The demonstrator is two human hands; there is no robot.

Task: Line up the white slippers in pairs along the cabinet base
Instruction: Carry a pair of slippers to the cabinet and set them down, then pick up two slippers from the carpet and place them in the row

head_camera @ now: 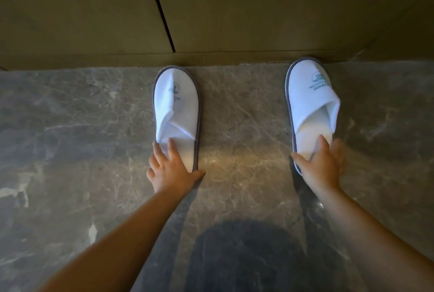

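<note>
2 hands grip heels: left hand [170,169] on L slipper [176,108]; right hand [323,165] on R slipper [311,103].

Grey veined marble floor [94,127] — glossy, with a dark shadow [242,256] at the bottom.

I have one head-worn wide view, looking steeply down and forward over my arms at the marble floor [234,108], close to the cabinet base [117,60].

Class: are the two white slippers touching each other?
Apart. The head view shows bare marble floor between the left slipper and the right slipper, each held by one hand.
</note>
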